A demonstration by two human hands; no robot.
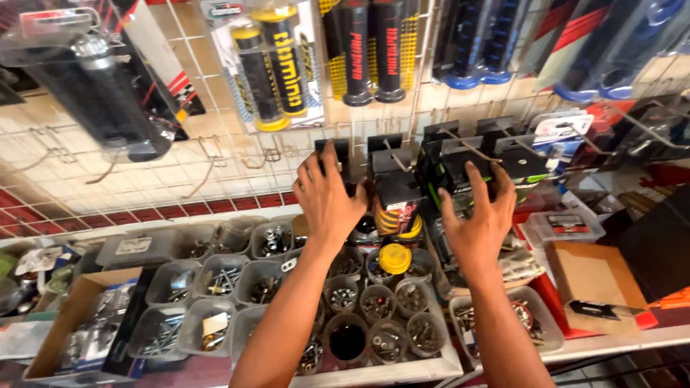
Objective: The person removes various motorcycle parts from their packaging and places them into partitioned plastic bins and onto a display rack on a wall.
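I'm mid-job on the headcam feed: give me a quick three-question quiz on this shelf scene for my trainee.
1. True or false: the left hand rests on a black package hanging on the wire grid wall.
2. The right hand is on which thing? A) a black package on a hook B) the yellow lid C) the cardboard box
3. What fills the clear plastic tubs below the hands?

Key:
1. True.
2. A.
3. Small metal hardware, such as screws and bolts.
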